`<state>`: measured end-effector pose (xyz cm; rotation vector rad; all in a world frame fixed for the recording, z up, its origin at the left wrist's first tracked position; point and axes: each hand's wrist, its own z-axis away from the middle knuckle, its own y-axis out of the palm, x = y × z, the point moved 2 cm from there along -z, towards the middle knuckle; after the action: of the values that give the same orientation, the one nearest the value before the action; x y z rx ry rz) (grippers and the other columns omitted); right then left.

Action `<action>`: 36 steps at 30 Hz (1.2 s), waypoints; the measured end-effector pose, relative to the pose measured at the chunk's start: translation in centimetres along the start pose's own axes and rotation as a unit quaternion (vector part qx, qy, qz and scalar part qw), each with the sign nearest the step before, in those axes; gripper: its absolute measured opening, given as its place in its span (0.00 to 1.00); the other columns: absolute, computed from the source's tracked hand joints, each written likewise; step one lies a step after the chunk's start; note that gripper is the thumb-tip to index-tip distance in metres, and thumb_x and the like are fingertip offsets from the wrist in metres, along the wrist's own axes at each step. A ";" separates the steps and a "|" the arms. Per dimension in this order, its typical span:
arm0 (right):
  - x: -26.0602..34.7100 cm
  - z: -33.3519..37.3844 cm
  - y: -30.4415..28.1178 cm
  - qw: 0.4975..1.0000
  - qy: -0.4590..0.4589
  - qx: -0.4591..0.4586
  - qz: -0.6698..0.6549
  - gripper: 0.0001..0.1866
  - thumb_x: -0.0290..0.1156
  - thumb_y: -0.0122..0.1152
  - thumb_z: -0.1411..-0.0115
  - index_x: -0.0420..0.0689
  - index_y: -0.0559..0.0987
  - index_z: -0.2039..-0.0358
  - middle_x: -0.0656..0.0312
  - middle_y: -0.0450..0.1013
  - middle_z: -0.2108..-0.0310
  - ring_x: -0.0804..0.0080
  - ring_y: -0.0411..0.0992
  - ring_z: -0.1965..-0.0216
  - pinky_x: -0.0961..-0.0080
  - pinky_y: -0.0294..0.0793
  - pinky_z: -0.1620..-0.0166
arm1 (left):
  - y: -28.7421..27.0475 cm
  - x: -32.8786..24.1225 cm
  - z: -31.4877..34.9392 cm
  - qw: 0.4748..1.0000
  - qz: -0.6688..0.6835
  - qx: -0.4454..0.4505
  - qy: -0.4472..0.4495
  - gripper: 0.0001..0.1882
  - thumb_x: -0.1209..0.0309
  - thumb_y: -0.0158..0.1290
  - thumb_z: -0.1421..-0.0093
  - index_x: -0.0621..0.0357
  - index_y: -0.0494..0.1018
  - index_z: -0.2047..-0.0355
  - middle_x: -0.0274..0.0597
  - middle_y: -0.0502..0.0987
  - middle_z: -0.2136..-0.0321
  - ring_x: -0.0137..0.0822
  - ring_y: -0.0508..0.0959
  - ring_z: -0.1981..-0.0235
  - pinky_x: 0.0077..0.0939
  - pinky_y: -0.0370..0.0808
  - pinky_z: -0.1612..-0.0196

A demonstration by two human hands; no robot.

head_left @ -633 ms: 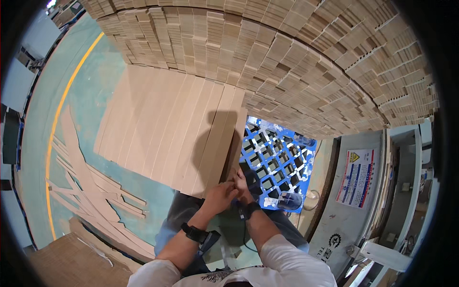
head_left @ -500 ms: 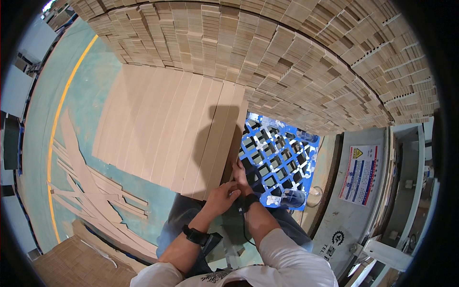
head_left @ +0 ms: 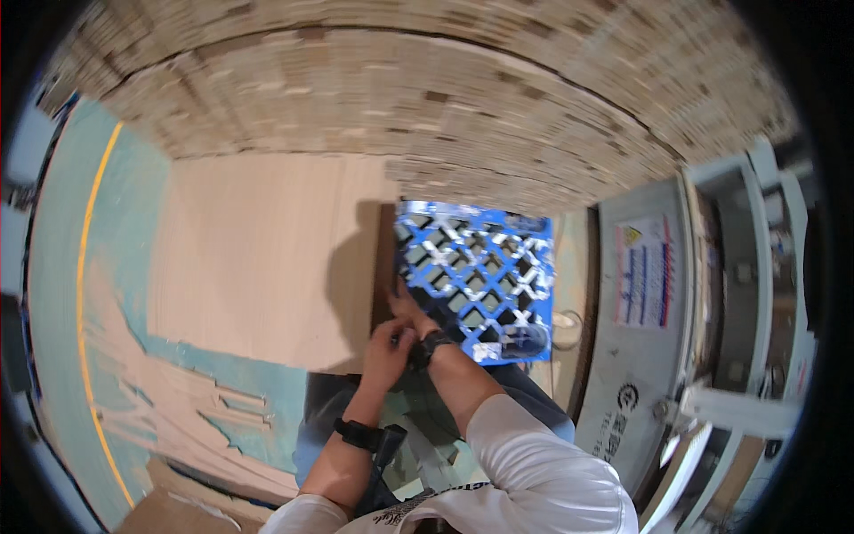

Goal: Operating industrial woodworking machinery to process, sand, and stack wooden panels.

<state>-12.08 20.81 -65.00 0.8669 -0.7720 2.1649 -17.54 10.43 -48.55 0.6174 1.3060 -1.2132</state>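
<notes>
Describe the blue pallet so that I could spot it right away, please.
Find the wall of stacked tan strips across the top, then the flat tan board stack below it. Just right of that stack, by the person's right hand, lies the blue pallet. Its open, white-blotched lattice sets it apart from that solid-topped stack and the grey metal panel farther right.

We angle the left forearm (head_left: pixel 342 467) forward and slightly to the right, and the right forearm (head_left: pixel 467 384) forward and to the left, so that the two converge. We hold the left hand (head_left: pixel 385 354) loosely curled, its fingers (head_left: pixel 398 333) just beside the right wrist (head_left: pixel 424 331); contact cannot be confirmed. We extend the right hand (head_left: pixel 405 308) farther ahead, directed away from us. Blur obscures the exact finger closure of both hands.
</notes>
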 end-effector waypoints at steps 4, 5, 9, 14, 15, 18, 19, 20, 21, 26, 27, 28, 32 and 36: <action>3.0 7.8 -6.6 0.995 -0.053 -0.064 -0.054 0.37 0.49 0.51 0.45 0.38 0.54 0.43 0.51 0.68 0.54 0.60 0.66 0.52 0.72 0.63 0.51 | 2.4 0.5 0.5 0.996 0.061 -0.059 0.024 0.12 0.68 0.50 0.44 0.62 0.71 0.62 0.43 0.74 0.67 0.32 0.73 0.65 0.25 0.69 0.60; 2.6 11.8 -9.3 0.983 0.009 0.002 -0.181 0.31 0.46 0.51 0.44 0.42 0.58 0.44 0.57 0.69 0.56 0.70 0.67 0.57 0.79 0.65 0.58 | 3.5 1.0 0.4 0.996 0.074 -0.055 -0.009 0.12 0.69 0.50 0.44 0.63 0.71 0.62 0.42 0.74 0.67 0.31 0.73 0.66 0.24 0.69 0.60; 0.7 30.0 -21.0 0.966 -0.016 -0.061 -0.252 0.27 0.47 0.46 0.41 0.47 0.61 0.45 0.66 0.67 0.54 0.79 0.66 0.58 0.79 0.65 0.58 | 7.6 2.8 1.0 0.994 0.091 0.040 0.043 0.11 0.69 0.49 0.44 0.64 0.71 0.64 0.38 0.73 0.70 0.29 0.72 0.68 0.23 0.69 0.62; -9.6 58.9 -30.9 0.880 -0.018 -0.385 -0.278 0.19 0.38 0.48 0.40 0.44 0.67 0.51 0.62 0.70 0.58 0.75 0.69 0.59 0.77 0.68 0.57 | 16.4 -3.2 6.7 0.982 0.052 0.182 0.011 0.09 0.69 0.48 0.44 0.64 0.70 0.68 0.37 0.73 0.72 0.27 0.70 0.71 0.22 0.68 0.67; -12.1 64.6 -31.7 0.850 -0.002 -0.470 -0.239 0.18 0.37 0.50 0.41 0.43 0.69 0.53 0.62 0.71 0.60 0.75 0.70 0.60 0.77 0.69 0.58 | 19.2 -6.7 8.2 0.960 -0.113 0.254 0.013 0.10 0.70 0.49 0.44 0.64 0.70 0.66 0.37 0.72 0.72 0.27 0.70 0.70 0.21 0.68 0.67; -18.9 77.9 -31.7 0.733 0.070 -0.671 -0.088 0.14 0.32 0.54 0.45 0.40 0.73 0.59 0.58 0.73 0.63 0.73 0.71 0.62 0.79 0.68 0.57 | 27.9 -18.1 17.8 0.910 0.122 0.378 0.119 0.13 0.71 0.49 0.45 0.66 0.70 0.61 0.39 0.73 0.66 0.29 0.72 0.64 0.21 0.69 0.60; -20.8 81.2 -31.5 0.693 0.067 -0.716 -0.054 0.14 0.30 0.53 0.45 0.41 0.73 0.58 0.58 0.72 0.62 0.71 0.70 0.60 0.78 0.68 0.57 | 31.0 -22.0 21.2 0.856 0.221 0.455 0.106 0.14 0.70 0.48 0.43 0.67 0.69 0.59 0.40 0.73 0.63 0.28 0.72 0.62 0.20 0.68 0.58; -22.4 84.5 -30.8 0.639 0.065 -0.766 0.028 0.15 0.28 0.55 0.47 0.40 0.71 0.57 0.55 0.70 0.59 0.68 0.67 0.56 0.76 0.66 0.54 | 34.1 -25.7 23.8 0.840 0.183 0.490 0.142 0.14 0.70 0.48 0.42 0.67 0.69 0.59 0.41 0.73 0.62 0.28 0.71 0.61 0.19 0.68 0.57; -24.3 87.2 -31.0 0.593 0.124 -0.794 0.051 0.21 0.32 0.52 0.43 0.39 0.65 0.50 0.52 0.63 0.50 0.65 0.60 0.47 0.74 0.59 0.47 | 37.2 -29.0 26.4 0.820 0.167 0.510 0.198 0.13 0.70 0.47 0.41 0.67 0.69 0.59 0.41 0.73 0.63 0.28 0.72 0.61 0.19 0.68 0.57; -31.9 91.8 -33.5 0.452 -0.084 -0.844 -0.274 0.28 0.40 0.40 0.38 0.39 0.52 0.42 0.53 0.49 0.41 0.64 0.48 0.40 0.73 0.46 0.40 | 51.6 -38.0 34.6 0.762 0.008 0.546 0.348 0.21 0.60 0.42 0.39 0.65 0.67 0.54 0.43 0.73 0.59 0.32 0.71 0.58 0.22 0.66 0.53; -32.9 91.6 -34.4 0.461 -0.119 -0.821 -0.314 0.29 0.43 0.36 0.36 0.39 0.48 0.40 0.54 0.46 0.39 0.65 0.45 0.38 0.74 0.43 0.40 | 53.6 -38.2 34.9 0.772 -0.013 0.539 0.335 0.21 0.60 0.42 0.39 0.65 0.67 0.54 0.43 0.73 0.59 0.32 0.71 0.58 0.22 0.66 0.53; -33.8 91.2 -35.2 0.470 -0.127 -0.815 -0.316 0.29 0.43 0.36 0.36 0.39 0.48 0.40 0.54 0.46 0.39 0.65 0.45 0.38 0.74 0.43 0.40 | 55.3 -38.3 35.1 0.770 -0.032 0.543 0.334 0.23 0.58 0.40 0.39 0.65 0.65 0.52 0.45 0.71 0.56 0.35 0.70 0.54 0.22 0.64 0.51; -35.6 88.9 -36.8 0.504 -0.195 -0.764 -0.353 0.28 0.42 0.37 0.37 0.39 0.50 0.41 0.54 0.47 0.40 0.66 0.46 0.39 0.74 0.44 0.40 | 59.3 -37.5 35.3 0.749 -0.088 0.603 0.261 0.30 0.52 0.35 0.38 0.68 0.60 0.48 0.45 0.65 0.49 0.32 0.63 0.48 0.21 0.58 0.47; -35.9 88.6 -36.9 0.508 -0.149 -0.785 -0.321 0.28 0.41 0.40 0.38 0.39 0.52 0.41 0.54 0.49 0.40 0.66 0.47 0.39 0.74 0.45 0.40 | 59.3 -36.7 35.2 0.769 -0.005 0.609 0.194 0.29 0.55 0.38 0.39 0.68 0.58 0.47 0.46 0.63 0.48 0.34 0.63 0.47 0.22 0.57 0.46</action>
<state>66.92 -33.34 -28.54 0.2810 -1.6910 0.0725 55.99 9.35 -22.27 1.8645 0.6492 -1.9606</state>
